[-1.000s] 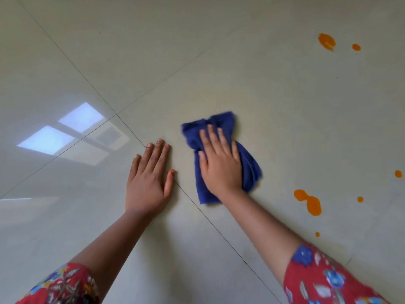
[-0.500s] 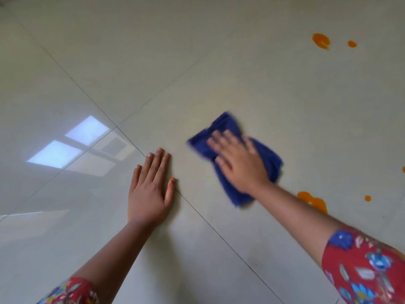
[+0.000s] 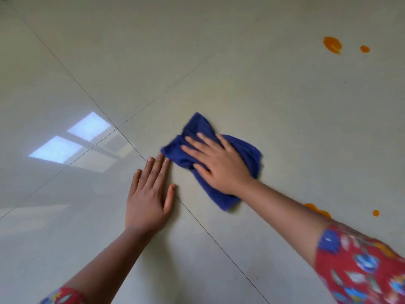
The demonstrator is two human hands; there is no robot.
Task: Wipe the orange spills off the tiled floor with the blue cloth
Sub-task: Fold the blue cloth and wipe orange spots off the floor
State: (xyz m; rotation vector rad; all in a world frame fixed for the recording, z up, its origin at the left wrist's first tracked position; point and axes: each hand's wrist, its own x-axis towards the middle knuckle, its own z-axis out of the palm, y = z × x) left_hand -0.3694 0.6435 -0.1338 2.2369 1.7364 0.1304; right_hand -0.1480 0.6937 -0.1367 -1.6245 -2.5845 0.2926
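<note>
A crumpled blue cloth [image 3: 197, 130] lies on the pale tiled floor [image 3: 219, 62] near the middle of the view. My right hand [image 3: 219, 163] presses flat on top of it, fingers spread and pointing left. Just left of the cloth, my left hand [image 3: 149, 194] rests palm-down on the tile, its fingertips almost touching the cloth's edge. A large orange spill [image 3: 332, 44] with a small drop [image 3: 364, 49] beside it sits far right at the back. Another orange spill [image 3: 317, 209] shows behind my right forearm, with a small drop [image 3: 375, 213] to its right.
Grout lines [image 3: 87, 93] cross the floor diagonally and meet left of my left hand. A bright window reflection [image 3: 72, 139] shines on the glossy tile at the left. Red floral sleeves [image 3: 359, 266] cover both upper arms.
My right hand has slid the cloth right and then back left, turning so its fingers point left; the cloth now nearly touches my left fingertips. My left hand has stayed flat on the tile.
</note>
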